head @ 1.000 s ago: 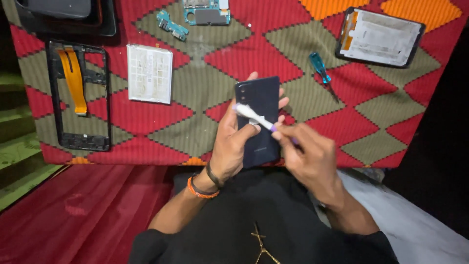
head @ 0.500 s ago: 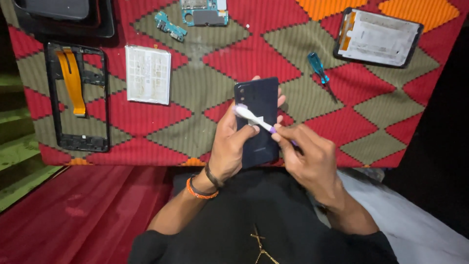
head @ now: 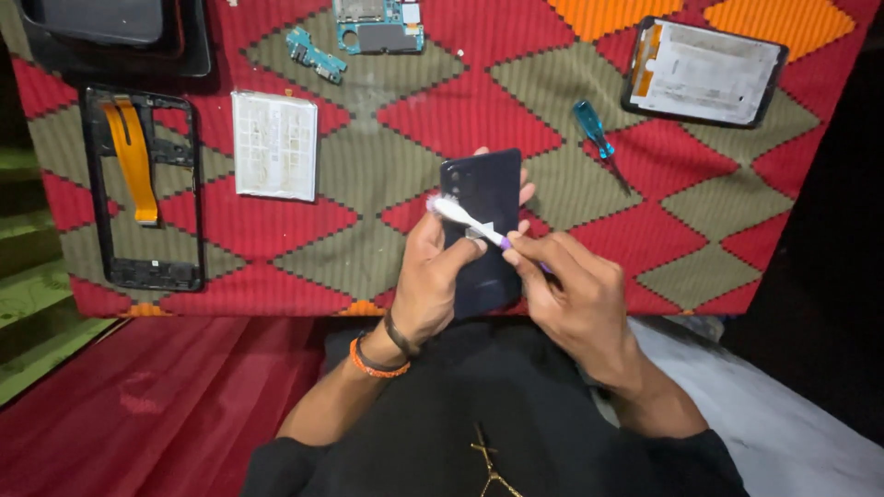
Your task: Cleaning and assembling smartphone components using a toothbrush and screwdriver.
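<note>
A patterned woven mat (head: 405, 120) in red, olive and orange diamonds covers the floor ahead of the person, and everything lies on it; at its left edge sits a black phone frame (head: 143, 189) with an orange ribbon cable (head: 133, 161) running down inside it; at the upper right lies a phone screen panel (head: 704, 72), face down, pale with an orange strip; between them rests a white rectangular battery (head: 273, 144); near the top edge are a green circuit board (head: 379, 23) and a smaller green board piece (head: 315, 53); a blue-handled screwdriver (head: 599, 143) lies just below the screen panel. Above the mat's lower middle the left hand (head: 433, 276) has its grip closed around a dark phone back cover (head: 483, 230), held upright with the thumb across its face; the right hand (head: 575, 299) has its grip closed on a small white-and-purple brush (head: 470, 221), whose white head touches the cover near its upper left corner.
</note>
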